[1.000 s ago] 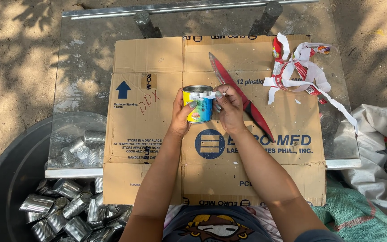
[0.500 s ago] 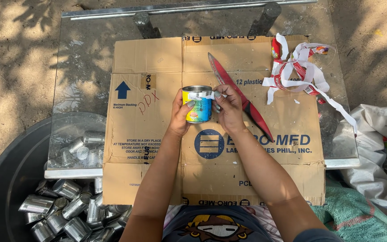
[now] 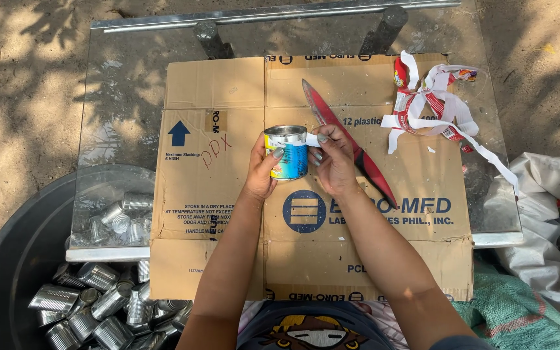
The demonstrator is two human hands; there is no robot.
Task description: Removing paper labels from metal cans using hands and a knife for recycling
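Head view looks straight down on a flattened cardboard sheet [image 3: 228, 84] spread over a glass-topped table [image 3: 118, 97], and everything else is placed from that sheet. Above its middle, the left hand [image 3: 260, 170] is wrapped around a small tin can [image 3: 288, 152] with a yellow and blue label, fingers curled across the label and holding it upright. The right hand [image 3: 333, 165] sits just beside the can on its right, fingertips pinching a white strip of label [image 3: 312, 139] that stands out from the can's top edge; whether the strip is already loose from the can is hard to tell at this size. A red-bladed knife [image 3: 345, 139] lies diagonally on the sheet, partly under the right hand. On the sheet's upper right corner rests a heap of torn red and white label strips [image 3: 432, 104], one tail trailing off toward the right edge. Below the sheet's lower left corner, a dark tub [image 3: 8, 259] holds many bare silver cans [image 3: 92, 304]. Off the sheet's right side lie white sacks [image 3: 546, 194] and a green woven bag [image 3: 513, 311].
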